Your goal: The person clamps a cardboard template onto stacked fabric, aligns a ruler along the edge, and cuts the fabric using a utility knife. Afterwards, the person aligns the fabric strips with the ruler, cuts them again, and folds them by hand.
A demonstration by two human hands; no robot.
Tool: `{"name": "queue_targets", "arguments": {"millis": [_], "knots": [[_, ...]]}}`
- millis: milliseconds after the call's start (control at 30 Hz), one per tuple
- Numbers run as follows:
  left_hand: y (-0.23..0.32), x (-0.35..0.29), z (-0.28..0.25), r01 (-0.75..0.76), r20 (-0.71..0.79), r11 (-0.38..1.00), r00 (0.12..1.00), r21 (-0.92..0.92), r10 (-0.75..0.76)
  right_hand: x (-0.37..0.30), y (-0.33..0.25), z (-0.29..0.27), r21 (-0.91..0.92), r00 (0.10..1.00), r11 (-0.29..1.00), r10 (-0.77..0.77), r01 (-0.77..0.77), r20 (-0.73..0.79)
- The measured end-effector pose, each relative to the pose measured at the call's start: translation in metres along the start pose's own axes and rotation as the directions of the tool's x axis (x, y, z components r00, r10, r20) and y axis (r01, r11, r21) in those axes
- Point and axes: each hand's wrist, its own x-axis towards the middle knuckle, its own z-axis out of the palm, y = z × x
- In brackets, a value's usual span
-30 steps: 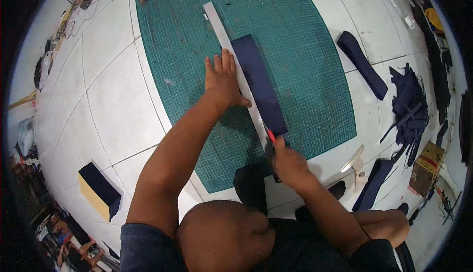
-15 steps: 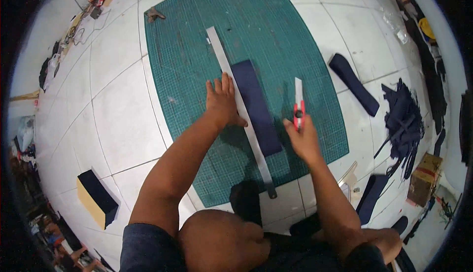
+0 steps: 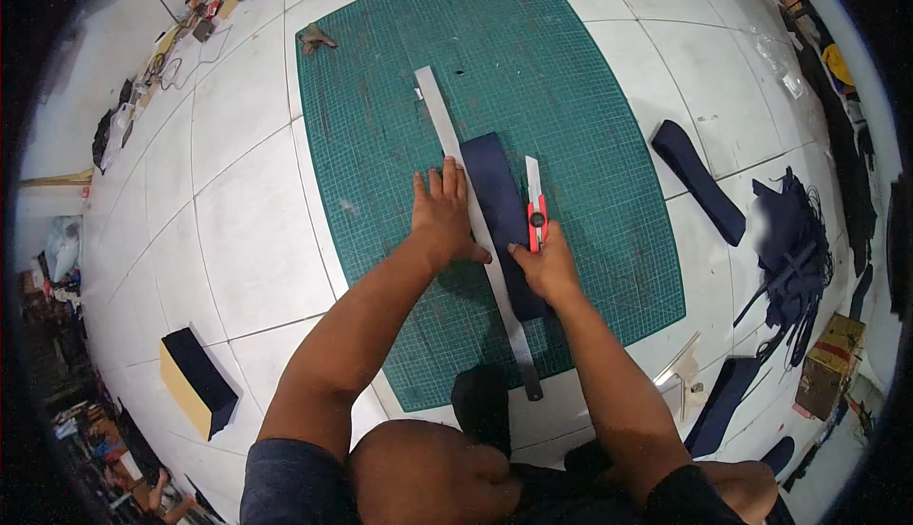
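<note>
A long metal ruler (image 3: 440, 109) lies slantwise on the green cutting mat (image 3: 599, 268), along the left edge of a dark navy fabric strip (image 3: 496, 187). My left hand (image 3: 445, 221) rests flat with fingers stretched, its fingertips and thumb at the ruler's left side. My right hand (image 3: 550, 266) grips a red utility knife (image 3: 537, 213), whose long blade points away from me. The thumb of that hand reaches over the strip's right edge; whether it presses on the fabric I cannot tell.
Right of the mat lie a folded navy strip (image 3: 699, 183), a heap of navy scraps (image 3: 794, 259) and a cardboard box (image 3: 829, 365). A navy and yellow piece (image 3: 200, 382) is on the tiles at left. A small brown object (image 3: 316, 40) sits on the mat's far left corner.
My right hand has moved left with the utility knife, from beside the fabric strip to its right edge. My left hand stays at the ruler. The whole view has shifted slightly.
</note>
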Motion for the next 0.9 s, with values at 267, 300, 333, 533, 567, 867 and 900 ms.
{"name": "queue_targets", "arguments": {"millis": [267,300,333,533,567,867,900], "knots": [[-0.001,-0.003,0.000,-0.016,-0.021,0.998,1.000,-0.067,0.015,-0.005,0.005,-0.093,0.385,0.996,0.923,-0.024,-0.011,0.087],[-0.005,-0.006,0.003,-0.004,-0.024,0.997,1.000,-0.071,0.002,-0.011,-0.008,-0.110,0.330,0.981,0.944,-0.043,-0.022,0.188],[-0.008,-0.008,0.004,0.008,-0.028,0.997,1.000,-0.073,-0.010,-0.013,-0.016,-0.129,0.277,0.956,0.961,-0.055,-0.028,0.288],[0.005,0.000,-0.001,-0.013,-0.041,0.999,0.999,-0.037,0.011,-0.027,-0.044,-0.292,-0.203,0.927,0.966,-0.075,0.159,0.368],[0.002,-0.002,-0.006,-0.001,-0.021,0.999,1.000,-0.043,0.000,-0.028,-0.053,-0.311,-0.230,0.933,0.961,-0.064,0.153,0.353],[0.008,-0.003,-0.003,0.036,0.019,0.999,0.999,-0.022,-0.035,-0.001,-0.043,-0.417,-0.082,0.955,0.961,-0.249,0.264,0.162],[0.008,-0.004,-0.005,0.048,0.033,0.998,0.998,-0.029,-0.047,0.003,-0.039,-0.424,-0.119,0.964,0.963,-0.223,0.240,0.144]]}}
